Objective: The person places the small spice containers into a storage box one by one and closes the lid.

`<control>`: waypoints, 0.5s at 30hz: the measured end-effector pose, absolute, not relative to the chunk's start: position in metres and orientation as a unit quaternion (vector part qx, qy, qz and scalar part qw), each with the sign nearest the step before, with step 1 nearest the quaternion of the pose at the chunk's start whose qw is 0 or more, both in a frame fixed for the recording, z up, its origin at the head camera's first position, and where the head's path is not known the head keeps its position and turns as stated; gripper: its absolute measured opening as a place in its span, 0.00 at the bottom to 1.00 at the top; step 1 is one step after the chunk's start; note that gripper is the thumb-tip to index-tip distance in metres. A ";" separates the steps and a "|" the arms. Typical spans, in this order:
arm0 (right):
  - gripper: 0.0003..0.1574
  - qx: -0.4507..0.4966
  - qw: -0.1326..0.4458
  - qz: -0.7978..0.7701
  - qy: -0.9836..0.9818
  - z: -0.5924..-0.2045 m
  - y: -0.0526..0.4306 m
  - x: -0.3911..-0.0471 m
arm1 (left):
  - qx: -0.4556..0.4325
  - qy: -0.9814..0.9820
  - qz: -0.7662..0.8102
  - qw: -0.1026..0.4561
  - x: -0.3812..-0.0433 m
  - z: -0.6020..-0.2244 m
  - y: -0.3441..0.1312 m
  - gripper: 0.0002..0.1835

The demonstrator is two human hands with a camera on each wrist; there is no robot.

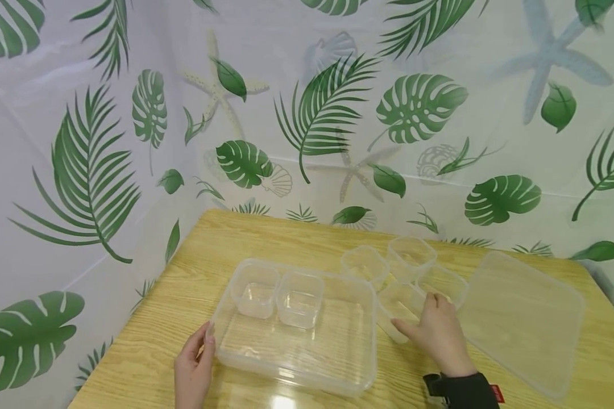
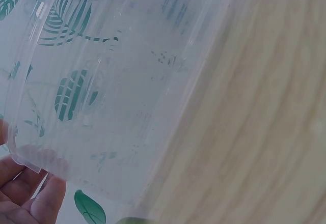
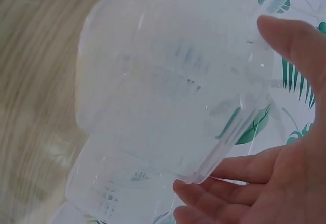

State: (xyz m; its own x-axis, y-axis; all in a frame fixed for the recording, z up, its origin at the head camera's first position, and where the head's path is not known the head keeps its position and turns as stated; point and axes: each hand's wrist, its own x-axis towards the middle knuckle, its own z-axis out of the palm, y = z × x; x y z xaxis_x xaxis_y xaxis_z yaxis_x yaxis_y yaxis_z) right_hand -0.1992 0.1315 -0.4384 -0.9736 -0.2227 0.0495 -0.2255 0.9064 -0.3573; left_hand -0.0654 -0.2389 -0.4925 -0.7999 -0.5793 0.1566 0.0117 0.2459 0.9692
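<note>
A large clear plastic box [image 1: 337,341] stands on the table with its open side up. Two small clear containers sit in its far left part, a left one [image 1: 256,301] and a right one [image 1: 301,301]. My left hand [image 1: 193,363] holds the box's left rim, thumb on the near side. Right of the box stand several more small clear containers in a cluster. My right hand [image 1: 437,335] holds the nearest small container [image 3: 168,81] at its rim, thumb on one side and fingertips [image 3: 186,191] on the other.
Behind it stand small containers at the back left [image 1: 364,264], back right [image 1: 411,255] and right [image 1: 442,284]. A flat translucent lid [image 1: 524,324] lies on the wooden table [image 1: 179,284] at the right. A leaf-printed sheet [image 1: 307,199] hangs behind the table.
</note>
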 end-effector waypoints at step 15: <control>0.63 0.122 -0.035 0.224 -0.966 -0.438 0.130 -0.200 | 0.195 -0.753 -0.584 0.234 -0.064 -0.490 -0.239 0.19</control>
State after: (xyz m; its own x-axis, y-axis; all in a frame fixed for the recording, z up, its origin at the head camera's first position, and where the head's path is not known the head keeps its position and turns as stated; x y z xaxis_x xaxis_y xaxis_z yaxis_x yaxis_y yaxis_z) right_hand -0.2000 0.1304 -0.4385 -0.9676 -0.2523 -0.0131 -0.2208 0.8698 -0.4413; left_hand -0.0643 -0.2392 -0.4905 -0.8142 -0.5669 0.1254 -0.0195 0.2424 0.9700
